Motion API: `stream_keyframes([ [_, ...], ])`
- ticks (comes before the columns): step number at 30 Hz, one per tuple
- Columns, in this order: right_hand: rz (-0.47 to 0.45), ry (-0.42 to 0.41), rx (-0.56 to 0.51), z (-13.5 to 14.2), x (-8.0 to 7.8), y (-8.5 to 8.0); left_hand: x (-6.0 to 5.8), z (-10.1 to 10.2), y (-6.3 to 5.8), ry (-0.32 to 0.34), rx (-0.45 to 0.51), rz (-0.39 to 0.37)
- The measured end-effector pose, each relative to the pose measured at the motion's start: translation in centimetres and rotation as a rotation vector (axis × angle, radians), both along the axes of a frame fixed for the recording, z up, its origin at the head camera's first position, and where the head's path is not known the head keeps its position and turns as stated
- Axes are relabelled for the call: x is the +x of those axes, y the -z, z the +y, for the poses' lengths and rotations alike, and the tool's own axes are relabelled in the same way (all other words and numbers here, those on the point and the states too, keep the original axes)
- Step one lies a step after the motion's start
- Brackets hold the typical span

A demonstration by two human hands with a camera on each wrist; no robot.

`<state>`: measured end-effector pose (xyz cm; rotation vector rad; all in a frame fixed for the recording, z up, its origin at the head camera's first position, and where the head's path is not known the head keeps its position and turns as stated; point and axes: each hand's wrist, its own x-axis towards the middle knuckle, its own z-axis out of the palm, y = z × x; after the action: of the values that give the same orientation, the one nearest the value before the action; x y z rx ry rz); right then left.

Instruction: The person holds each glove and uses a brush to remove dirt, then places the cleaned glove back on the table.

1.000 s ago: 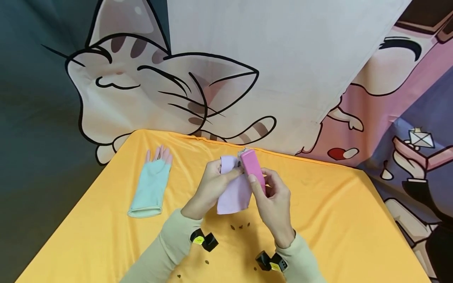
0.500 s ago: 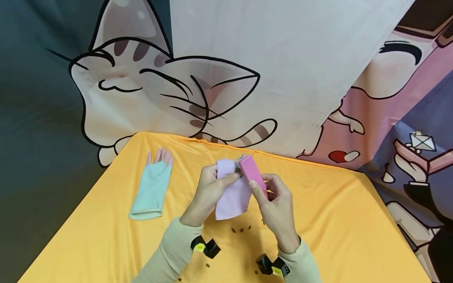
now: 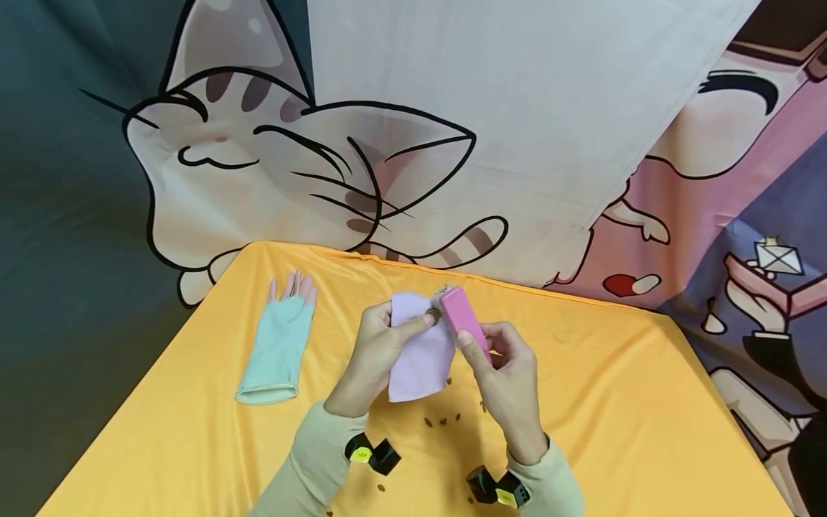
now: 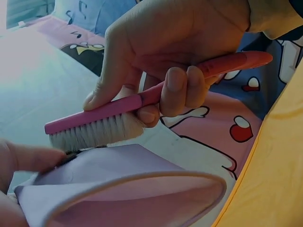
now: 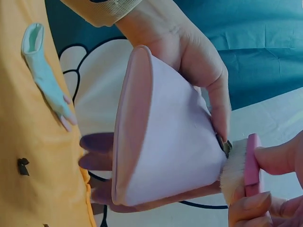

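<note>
My left hand grips a lavender open-mouthed sleeve, which has a rim like a glove's cuff; its far end is hidden. At the left thumb tip, a small dark leaf-like bit lies against the sleeve. My right hand holds a pink brush, thumb along its back and fingers curled round the handle. The brush's white bristles face the sleeve, right by the left thumb. In the right wrist view, the bristles meet the sleeve's narrow end.
A mint glove with pink fingers lies on the left of the yellow-covered table. Several small dark bits are scattered below the hands. Behind the table hangs a printed cloth with a cat.
Both hands are slightly lower in the head view than a second ago. The sleeve has shifted a little left, and the brush head has come down beside the left thumb. Both grips stay the same.
</note>
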<state>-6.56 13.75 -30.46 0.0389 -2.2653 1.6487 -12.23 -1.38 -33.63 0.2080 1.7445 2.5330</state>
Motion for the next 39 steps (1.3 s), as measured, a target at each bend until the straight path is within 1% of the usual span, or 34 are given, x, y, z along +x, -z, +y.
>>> stream_keyframes([
  [4, -0.016, -0.026, -0.057, 0.4, -0.2, 0.7, -0.1, 0.1, 0.2, -0.007, -0.014, 0.000],
  [7, -0.012, -0.041, -0.112, 0.7, -0.6, 1.5, -0.3, 0.3, 0.4, -0.008, -0.015, 0.011],
  [12, 0.047, -0.081, -0.193, 0.9, -1.4, 2.4, -0.3, 0.5, 0.6, -0.016, -0.019, 0.027],
  [17, 0.089, -0.127, -0.238, 0.9, -1.5, 2.5, -0.1, 0.5, 0.7, -0.001, -0.083, 0.067],
  [19, 0.082, -0.127, -0.225, 1.0, -1.5, 2.5, 0.0, 0.5, 0.7, 0.011, -0.110, 0.091],
  [21, 0.053, -0.130, -0.188, 0.9, -1.4, 2.4, 0.1, 0.5, 0.7, 0.016, -0.135, 0.113],
  [25, 0.010, -0.146, -0.102, 0.6, -1.2, 1.8, 0.1, 0.4, 0.7, -0.001, -0.182, 0.154],
  [27, 0.007, -0.144, -0.071, 0.5, -1.1, 1.4, 0.2, 0.4, 0.6, -0.019, -0.182, 0.159],
  [30, 0.007, -0.118, -0.045, 0.2, -1.0, 1.0, 0.1, 0.4, 0.6, -0.040, -0.127, 0.133],
  [34, -0.015, -0.074, -0.007, 0.0, -1.0, 0.9, -0.1, 0.3, 0.6, -0.065, -0.043, 0.059],
  [37, -0.021, -0.053, 0.016, 0.1, -1.1, 1.0, -0.2, 0.2, 0.6, -0.073, -0.019, 0.026],
  [39, -0.027, -0.060, -0.001, 0.3, -1.2, 1.2, -0.2, 0.1, 0.6, -0.073, -0.012, 0.016],
])
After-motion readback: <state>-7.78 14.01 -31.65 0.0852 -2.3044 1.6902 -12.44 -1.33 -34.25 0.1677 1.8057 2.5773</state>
